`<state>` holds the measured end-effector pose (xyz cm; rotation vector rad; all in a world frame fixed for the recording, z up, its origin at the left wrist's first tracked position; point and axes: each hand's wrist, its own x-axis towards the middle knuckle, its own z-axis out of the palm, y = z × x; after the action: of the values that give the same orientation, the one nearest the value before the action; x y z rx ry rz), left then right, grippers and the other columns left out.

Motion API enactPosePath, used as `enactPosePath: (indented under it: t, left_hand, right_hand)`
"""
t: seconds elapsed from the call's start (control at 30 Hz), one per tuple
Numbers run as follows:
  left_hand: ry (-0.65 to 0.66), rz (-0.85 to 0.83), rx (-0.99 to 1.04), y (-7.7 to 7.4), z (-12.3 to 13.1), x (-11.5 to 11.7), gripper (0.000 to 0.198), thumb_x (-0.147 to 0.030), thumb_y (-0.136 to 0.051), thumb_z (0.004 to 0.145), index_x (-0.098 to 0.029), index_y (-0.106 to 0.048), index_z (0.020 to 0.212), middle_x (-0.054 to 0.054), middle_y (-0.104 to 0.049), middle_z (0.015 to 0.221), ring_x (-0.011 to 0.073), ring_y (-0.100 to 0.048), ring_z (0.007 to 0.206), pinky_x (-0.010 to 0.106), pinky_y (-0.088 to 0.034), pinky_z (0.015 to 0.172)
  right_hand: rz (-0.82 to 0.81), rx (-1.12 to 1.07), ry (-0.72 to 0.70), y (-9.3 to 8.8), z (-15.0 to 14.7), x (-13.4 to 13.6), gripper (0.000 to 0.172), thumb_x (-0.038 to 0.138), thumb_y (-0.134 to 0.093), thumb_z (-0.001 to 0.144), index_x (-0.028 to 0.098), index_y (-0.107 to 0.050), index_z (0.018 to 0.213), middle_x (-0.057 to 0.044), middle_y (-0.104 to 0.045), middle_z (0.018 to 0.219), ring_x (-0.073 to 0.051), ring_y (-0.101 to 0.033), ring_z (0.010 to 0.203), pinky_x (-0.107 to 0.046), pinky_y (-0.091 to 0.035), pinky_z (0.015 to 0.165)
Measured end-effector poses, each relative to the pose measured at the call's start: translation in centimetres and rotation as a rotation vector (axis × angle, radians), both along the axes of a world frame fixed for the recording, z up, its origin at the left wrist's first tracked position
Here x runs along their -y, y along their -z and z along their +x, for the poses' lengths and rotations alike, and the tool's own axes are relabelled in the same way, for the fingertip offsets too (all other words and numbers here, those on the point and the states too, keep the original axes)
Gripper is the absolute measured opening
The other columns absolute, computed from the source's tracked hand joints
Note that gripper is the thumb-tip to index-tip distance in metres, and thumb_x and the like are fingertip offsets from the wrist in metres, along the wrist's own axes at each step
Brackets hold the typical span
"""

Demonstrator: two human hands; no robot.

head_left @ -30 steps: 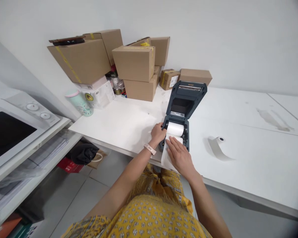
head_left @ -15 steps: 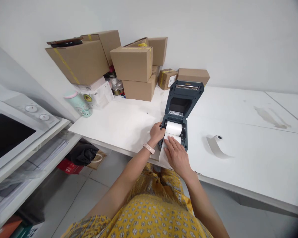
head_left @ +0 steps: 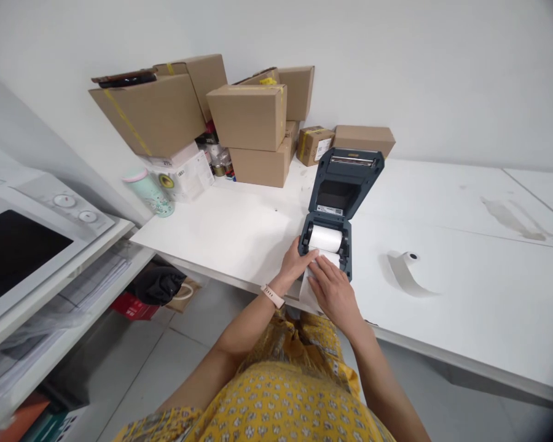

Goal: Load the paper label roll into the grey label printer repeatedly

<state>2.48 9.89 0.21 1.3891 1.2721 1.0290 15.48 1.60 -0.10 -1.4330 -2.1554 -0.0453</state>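
A dark grey label printer (head_left: 341,202) stands on the white table (head_left: 239,233) with its lid tipped open. A white paper roll (head_left: 325,239) lies inside it, and a strip of paper hangs over the printer's front toward me. My left hand (head_left: 295,265) has its fingers pinched on the strip's left edge at the printer's front corner. My right hand (head_left: 334,290) lies over the strip with the fingers closed on the paper. A pale watch sits on my left wrist.
Several cardboard boxes (head_left: 249,116) are stacked at the back against the wall, with a mint bottle (head_left: 148,191) beside them. A spent roll core with a paper tail (head_left: 408,270) lies to the printer's right. A white appliance (head_left: 23,239) sits on a shelf at left.
My left hand has slid from the printer's left side to the front, onto the paper strip. My right hand stays on the strip and has drawn slightly toward me.
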Motion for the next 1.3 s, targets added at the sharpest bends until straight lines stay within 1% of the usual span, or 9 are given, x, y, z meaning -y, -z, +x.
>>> enactPosePath:
  t: [0.17, 0.27, 0.43, 0.53, 0.63, 0.8, 1.03, 1.17, 1.3]
  left_hand:
    - [0.054, -0.101, 0.332, 0.5, -0.4, 1.8, 0.066, -0.033, -0.076, 0.075, -0.019, -0.051, 0.134, 0.011, -0.065, 0.128, 0.0238, -0.063, 0.113, 0.037, -0.049, 0.100]
    - [0.053, -0.137, 0.338, 0.4, -0.6, 1.7, 0.070, -0.031, -0.080, 0.071, -0.020, -0.051, 0.134, 0.011, -0.066, 0.128, 0.0257, -0.063, 0.114, 0.039, -0.050, 0.099]
    - [0.081, -0.154, 0.366, 0.6, -0.7, 1.5, 0.072, -0.029, -0.080, 0.069, -0.019, -0.051, 0.134, 0.011, -0.065, 0.130, 0.0268, -0.062, 0.117, 0.039, -0.051, 0.098]
    - [0.116, -0.129, 0.414, 0.6, -0.9, 2.0, 0.073, -0.031, -0.082, 0.068, -0.019, -0.053, 0.134, 0.011, -0.065, 0.129, 0.0274, -0.062, 0.116, 0.040, -0.051, 0.099]
    - [0.121, -0.119, 0.422, 0.7, -1.3, 2.7, 0.075, -0.034, -0.083, 0.069, -0.020, -0.052, 0.136, 0.011, -0.064, 0.132, 0.0282, -0.061, 0.119, 0.041, -0.050, 0.100]
    - [0.154, -0.116, 0.414, 0.8, -1.9, 3.4, 0.081, -0.037, -0.082, 0.071, -0.021, -0.047, 0.141, 0.011, -0.062, 0.135, 0.0288, -0.058, 0.123, 0.042, -0.049, 0.103]
    - [0.131, -0.100, 0.381, 1.3, -2.1, 3.8, 0.103, -0.034, -0.085, 0.066, -0.024, -0.030, 0.153, 0.011, -0.043, 0.154, 0.0307, -0.040, 0.142, 0.046, -0.035, 0.118]
    - [0.191, -0.145, 0.417, 1.8, -2.4, 4.3, 0.120, -0.040, -0.086, 0.066, -0.027, -0.009, 0.158, 0.010, -0.023, 0.164, 0.0289, -0.029, 0.149, 0.044, -0.029, 0.121]
    - [0.045, -0.188, 0.442, 1.1, -1.8, 3.6, 0.092, -0.054, -0.067, 0.083, -0.030, -0.017, 0.157, 0.006, -0.024, 0.164, 0.0267, -0.027, 0.150, 0.040, -0.030, 0.121]
  right_hand:
    - [-0.024, -0.097, -0.090, -1.0, 0.8, 1.5, 0.034, 0.027, -0.049, 0.097, 0.022, -0.064, 0.128, -0.012, -0.060, 0.139, -0.029, -0.055, 0.131, -0.048, -0.052, 0.104]
    - [-0.024, -0.266, -0.132, -4.1, 3.2, 0.1, 0.027, 0.030, -0.052, 0.097, 0.027, -0.068, 0.118, -0.008, -0.070, 0.124, -0.024, -0.066, 0.115, -0.041, -0.057, 0.095]
    - [0.366, -0.372, 0.201, -12.9, 7.9, -10.7, 0.040, 0.035, -0.047, 0.100, 0.015, -0.058, 0.133, -0.016, -0.059, 0.139, -0.025, -0.052, 0.132, -0.046, -0.039, 0.112]
    - [0.240, -0.362, 0.241, -16.9, 8.9, -18.2, 0.056, 0.040, -0.033, 0.102, 0.003, -0.048, 0.142, -0.024, -0.049, 0.146, -0.027, -0.043, 0.139, -0.044, -0.033, 0.111]
    - [0.043, -0.370, 0.201, -18.3, 8.4, -21.6, 0.066, 0.043, -0.020, 0.103, -0.003, -0.063, 0.121, -0.023, -0.065, 0.124, -0.026, -0.058, 0.120, -0.041, -0.044, 0.098]
    - [0.258, -0.341, 0.168, -15.0, 6.3, -16.1, 0.046, 0.036, -0.030, 0.104, 0.016, -0.070, 0.113, -0.012, -0.070, 0.114, -0.025, -0.059, 0.115, -0.046, -0.044, 0.103]
    - [0.356, -0.166, 0.046, -3.8, 3.8, -2.8, 0.050, 0.025, -0.039, 0.097, 0.026, -0.046, 0.146, -0.009, -0.053, 0.145, -0.031, -0.042, 0.141, -0.052, -0.035, 0.116]
    - [0.294, -0.148, 0.045, 0.4, 3.1, -0.3, 0.056, 0.023, -0.039, 0.096, 0.027, -0.038, 0.152, -0.009, -0.053, 0.146, -0.031, -0.042, 0.142, -0.055, -0.036, 0.115]
    - [0.297, -0.248, 0.104, 3.3, 2.3, 0.0, 0.056, 0.022, -0.033, 0.096, 0.031, -0.039, 0.151, -0.008, -0.056, 0.143, -0.030, -0.044, 0.140, -0.058, -0.035, 0.115]
